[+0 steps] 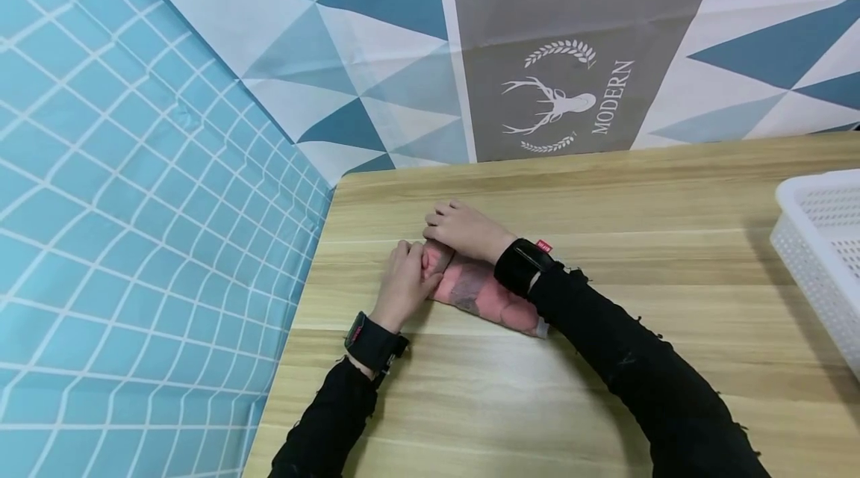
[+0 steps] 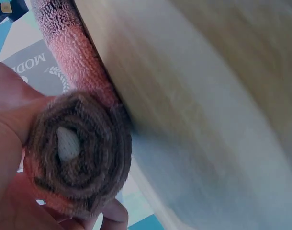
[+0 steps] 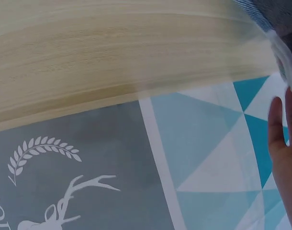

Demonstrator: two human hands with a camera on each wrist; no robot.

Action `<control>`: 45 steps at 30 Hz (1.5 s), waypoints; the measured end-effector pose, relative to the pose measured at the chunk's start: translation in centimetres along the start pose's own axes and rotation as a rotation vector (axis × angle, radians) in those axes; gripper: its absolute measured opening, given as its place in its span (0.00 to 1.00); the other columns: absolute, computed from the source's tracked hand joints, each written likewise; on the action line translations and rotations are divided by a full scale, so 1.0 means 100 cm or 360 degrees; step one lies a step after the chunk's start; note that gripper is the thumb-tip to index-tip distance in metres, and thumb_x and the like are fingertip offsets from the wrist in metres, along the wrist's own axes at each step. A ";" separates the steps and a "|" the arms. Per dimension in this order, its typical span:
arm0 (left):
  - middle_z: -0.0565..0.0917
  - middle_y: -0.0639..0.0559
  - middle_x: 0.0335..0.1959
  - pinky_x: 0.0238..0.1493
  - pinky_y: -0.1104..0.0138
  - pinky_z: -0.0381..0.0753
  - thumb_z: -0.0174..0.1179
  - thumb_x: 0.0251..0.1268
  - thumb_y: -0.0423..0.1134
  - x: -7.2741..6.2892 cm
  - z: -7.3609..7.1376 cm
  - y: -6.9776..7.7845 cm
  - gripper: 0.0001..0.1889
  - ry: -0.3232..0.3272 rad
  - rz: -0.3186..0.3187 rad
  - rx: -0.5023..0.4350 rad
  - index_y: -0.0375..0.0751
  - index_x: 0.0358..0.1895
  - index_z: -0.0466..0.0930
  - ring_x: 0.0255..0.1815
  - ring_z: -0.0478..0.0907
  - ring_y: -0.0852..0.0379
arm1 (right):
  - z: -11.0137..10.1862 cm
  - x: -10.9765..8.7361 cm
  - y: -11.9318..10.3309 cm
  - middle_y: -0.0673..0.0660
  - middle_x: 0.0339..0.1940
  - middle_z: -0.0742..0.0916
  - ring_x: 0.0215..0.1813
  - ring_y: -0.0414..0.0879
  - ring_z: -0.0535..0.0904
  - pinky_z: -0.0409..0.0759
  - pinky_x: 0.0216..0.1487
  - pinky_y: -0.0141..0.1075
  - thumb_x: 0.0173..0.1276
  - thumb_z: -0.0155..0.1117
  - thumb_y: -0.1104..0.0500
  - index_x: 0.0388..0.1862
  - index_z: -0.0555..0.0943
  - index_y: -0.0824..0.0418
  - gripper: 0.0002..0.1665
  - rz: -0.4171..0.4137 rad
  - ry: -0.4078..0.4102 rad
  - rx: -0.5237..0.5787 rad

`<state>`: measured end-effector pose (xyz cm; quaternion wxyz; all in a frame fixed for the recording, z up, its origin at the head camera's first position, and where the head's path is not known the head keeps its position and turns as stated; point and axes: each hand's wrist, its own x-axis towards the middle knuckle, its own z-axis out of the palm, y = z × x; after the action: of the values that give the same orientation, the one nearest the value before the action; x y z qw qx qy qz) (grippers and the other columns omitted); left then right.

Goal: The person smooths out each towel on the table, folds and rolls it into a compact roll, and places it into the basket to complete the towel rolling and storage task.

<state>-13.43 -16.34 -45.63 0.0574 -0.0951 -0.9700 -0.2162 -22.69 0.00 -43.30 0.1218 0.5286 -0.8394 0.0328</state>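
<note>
A pink towel (image 1: pixel 500 302) with grey-brown bands lies on the table, its left end rolled up. My left hand (image 1: pixel 403 276) grips the near end of that roll, thumb on one side and fingers on the other. The left wrist view shows the roll's coiled end (image 2: pixel 95 163) with a pale bit at its centre. At the far end of the roll, my right hand (image 1: pixel 466 228) holds the towel with bent fingers. Only part of this hand (image 3: pixel 285 163) shows in the right wrist view, beside the towel's dark edge (image 3: pixel 287 17).
A white perforated plastic basket (image 1: pixel 816 254) stands at the table's right side. Behind the wooden table (image 1: pixel 605 202) hangs a patterned cloth (image 1: pixel 551 52) with a deer print. Blue checked cloth (image 1: pixel 168 202) covers the left side.
</note>
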 end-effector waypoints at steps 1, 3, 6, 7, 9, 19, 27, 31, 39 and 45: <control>0.66 0.46 0.35 0.37 0.62 0.65 0.74 0.56 0.40 0.000 -0.001 0.000 0.20 0.0007 0.0005 0.0002 0.41 0.33 0.66 0.37 0.65 0.49 | 0.002 0.000 0.000 0.52 0.46 0.83 0.50 0.49 0.75 0.73 0.52 0.43 0.74 0.53 0.61 0.46 0.84 0.55 0.12 0.0002 0.0013 -0.0022; 0.67 0.46 0.34 0.37 0.62 0.65 0.73 0.58 0.43 -0.002 -0.003 0.000 0.21 0.0015 -0.0011 -0.0024 0.40 0.34 0.67 0.36 0.65 0.50 | 0.006 0.000 0.002 0.53 0.45 0.83 0.50 0.49 0.76 0.74 0.52 0.43 0.73 0.54 0.64 0.45 0.84 0.56 0.11 0.0004 0.0041 -0.0041; 0.69 0.47 0.34 0.35 0.62 0.67 0.67 0.65 0.47 -0.003 -0.007 0.000 0.19 0.0015 -0.0092 -0.0118 0.39 0.38 0.67 0.33 0.66 0.52 | 0.012 -0.001 0.006 0.53 0.44 0.84 0.51 0.49 0.78 0.75 0.54 0.44 0.69 0.58 0.66 0.45 0.83 0.57 0.10 0.0021 0.0096 -0.0031; 0.69 0.47 0.33 0.34 0.62 0.67 0.65 0.67 0.48 -0.004 -0.008 0.000 0.18 0.0012 -0.0126 -0.0150 0.39 0.39 0.68 0.32 0.66 0.52 | 0.014 -0.002 0.007 0.53 0.43 0.84 0.51 0.49 0.78 0.76 0.54 0.44 0.68 0.60 0.66 0.45 0.83 0.58 0.09 0.0029 0.0116 -0.0022; 0.70 0.48 0.32 0.31 0.62 0.68 0.60 0.71 0.50 -0.004 -0.010 0.000 0.17 0.0007 -0.0174 -0.0185 0.39 0.41 0.68 0.29 0.68 0.53 | 0.019 -0.004 0.009 0.54 0.43 0.85 0.51 0.49 0.80 0.77 0.54 0.44 0.68 0.62 0.65 0.45 0.82 0.58 0.08 0.0051 0.0154 -0.0014; 0.76 0.51 0.24 0.26 0.67 0.71 0.69 0.63 0.43 -0.005 -0.006 0.003 0.14 -0.0055 -0.0132 -0.0117 0.38 0.40 0.76 0.22 0.72 0.59 | 0.019 -0.015 0.008 0.54 0.42 0.85 0.50 0.49 0.79 0.79 0.51 0.42 0.65 0.64 0.65 0.46 0.82 0.61 0.11 0.0071 0.0155 0.0007; 0.83 0.39 0.32 0.29 0.57 0.82 0.60 0.72 0.42 -0.009 0.000 0.018 0.14 0.0067 0.0228 0.0144 0.33 0.34 0.77 0.31 0.82 0.46 | -0.005 -0.027 0.012 0.54 0.34 0.83 0.36 0.48 0.79 0.79 0.42 0.42 0.66 0.60 0.63 0.45 0.82 0.61 0.10 0.0106 0.0021 0.0325; 0.84 0.31 0.44 0.38 0.51 0.83 0.53 0.76 0.37 -0.008 0.000 0.020 0.12 -0.0008 0.0198 0.0089 0.33 0.35 0.78 0.41 0.84 0.39 | -0.006 -0.030 0.012 0.56 0.40 0.87 0.36 0.49 0.83 0.82 0.40 0.41 0.74 0.55 0.65 0.57 0.81 0.59 0.16 0.0067 -0.0024 0.0252; 0.80 0.43 0.39 0.37 0.59 0.76 0.60 0.72 0.44 -0.003 -0.004 0.006 0.15 -0.0190 -0.0054 -0.0205 0.37 0.49 0.70 0.33 0.76 0.51 | -0.005 -0.026 0.001 0.56 0.43 0.88 0.41 0.49 0.85 0.83 0.41 0.39 0.72 0.57 0.64 0.48 0.85 0.59 0.12 0.0162 -0.0100 0.0148; 0.82 0.38 0.47 0.41 0.57 0.77 0.65 0.67 0.48 0.005 -0.008 0.004 0.31 -0.0283 -0.0268 -0.0275 0.28 0.62 0.70 0.40 0.79 0.48 | -0.004 -0.025 0.001 0.56 0.40 0.82 0.43 0.49 0.79 0.80 0.43 0.40 0.72 0.58 0.65 0.43 0.86 0.58 0.10 0.0157 -0.0007 0.0070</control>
<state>-13.74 -16.23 -44.71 -0.0555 -0.0368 -0.9536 -0.2935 -21.69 2.27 -43.44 0.1065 0.4891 -0.8639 0.0561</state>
